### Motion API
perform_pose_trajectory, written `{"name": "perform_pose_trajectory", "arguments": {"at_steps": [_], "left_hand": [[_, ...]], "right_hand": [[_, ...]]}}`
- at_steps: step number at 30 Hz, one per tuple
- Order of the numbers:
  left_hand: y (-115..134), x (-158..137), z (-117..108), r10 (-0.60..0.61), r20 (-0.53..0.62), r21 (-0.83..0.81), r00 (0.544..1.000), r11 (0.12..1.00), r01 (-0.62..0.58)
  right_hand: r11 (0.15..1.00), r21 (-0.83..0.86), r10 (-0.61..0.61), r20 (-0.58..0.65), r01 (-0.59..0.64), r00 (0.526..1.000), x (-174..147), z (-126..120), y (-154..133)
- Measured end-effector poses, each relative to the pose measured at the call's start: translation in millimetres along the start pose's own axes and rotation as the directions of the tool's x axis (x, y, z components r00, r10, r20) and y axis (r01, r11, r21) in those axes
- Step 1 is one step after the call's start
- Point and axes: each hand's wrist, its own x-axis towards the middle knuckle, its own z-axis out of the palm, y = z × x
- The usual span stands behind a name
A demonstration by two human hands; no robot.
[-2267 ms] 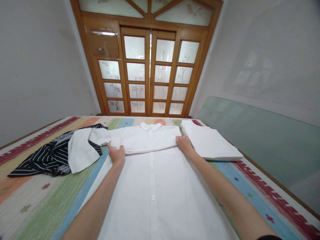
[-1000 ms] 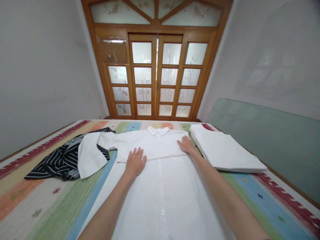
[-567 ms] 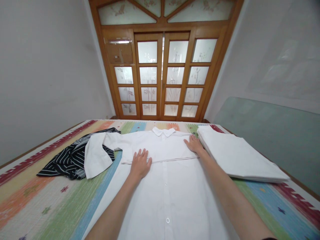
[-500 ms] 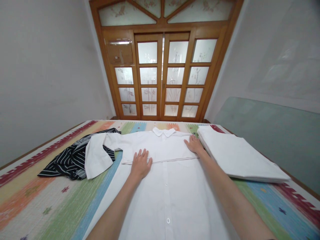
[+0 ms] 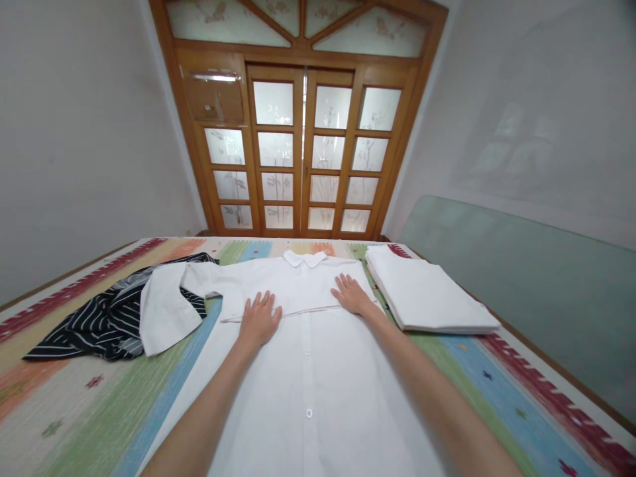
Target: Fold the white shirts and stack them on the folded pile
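Note:
A white button-up shirt (image 5: 278, 377) lies front up, its collar (image 5: 305, 258) at the far end. Across the chest runs a folded-over layer with a straight lower edge. Flat on the left of that layer rests my left hand (image 5: 261, 318), fingers spread. My right hand (image 5: 351, 293) lies flat on the right side of the chest, also with its fingers apart. The left sleeve (image 5: 169, 308) stretches out to the left and bends down over a black garment with white stripes (image 5: 99, 324). No sleeve shows sticking out on the right side.
Right of the shirt is a stack of folded white cloth (image 5: 432, 298). Everything lies on a bed with a colourful striped cover (image 5: 119, 404). A pale green board (image 5: 521, 265) stands along the right edge. Wooden glass-paned doors (image 5: 303, 152) are beyond the far end.
My right hand has moved inward and down from the shirt's right shoulder onto the chest. My left hand stays at about the same spot on the cloth. The view has turned slightly right.

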Motion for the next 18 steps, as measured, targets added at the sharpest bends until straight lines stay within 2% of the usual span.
{"name": "perform_pose_trajectory", "arguments": {"at_steps": [3,6,9,11,13,15,16,17,18], "left_hand": [[-4,3,0,0.004,-0.026,-0.04,1.0,0.999,-0.005],[-19,8,-7,-0.022,-0.073,-0.021,0.997,1.0,0.02],[-50,7,-28,-0.105,-0.233,0.071,0.967,0.99,0.125],[-76,2,-47,-0.158,-0.371,0.13,0.915,0.967,0.22],[-103,-6,-67,-0.258,-0.44,0.145,0.86,0.925,0.352],[-130,-12,-86,-0.433,-0.405,0.109,0.805,0.851,0.513],[-144,-15,-93,-0.553,-0.364,0.049,0.749,0.792,0.609],[-158,-16,-98,-0.679,-0.297,-0.032,0.671,0.71,0.704],[-172,-17,-103,-0.759,-0.227,-0.104,0.61,0.641,0.76]], "right_hand": [[1.0,0.023,-0.019,0.011,0.018,1.0,-15,-5,-7],[0.999,0.038,-0.016,0.024,0.015,1.0,-25,-10,-10],[0.999,0.05,-0.002,0.03,0.0,1.0,-29,-13,-12],[0.999,0.054,0.006,0.03,-0.007,1.0,-29,-13,-12],[0.998,0.059,0.012,0.029,-0.014,1.0,-28,-13,-13],[0.998,0.066,0.023,0.027,-0.024,0.999,-28,-13,-14],[0.997,0.069,0.027,0.024,-0.029,0.999,-28,-14,-15],[0.997,0.072,0.031,0.021,-0.033,0.999,-29,-14,-16],[0.996,0.074,0.038,0.019,-0.039,0.999,-29,-15,-17]]}}
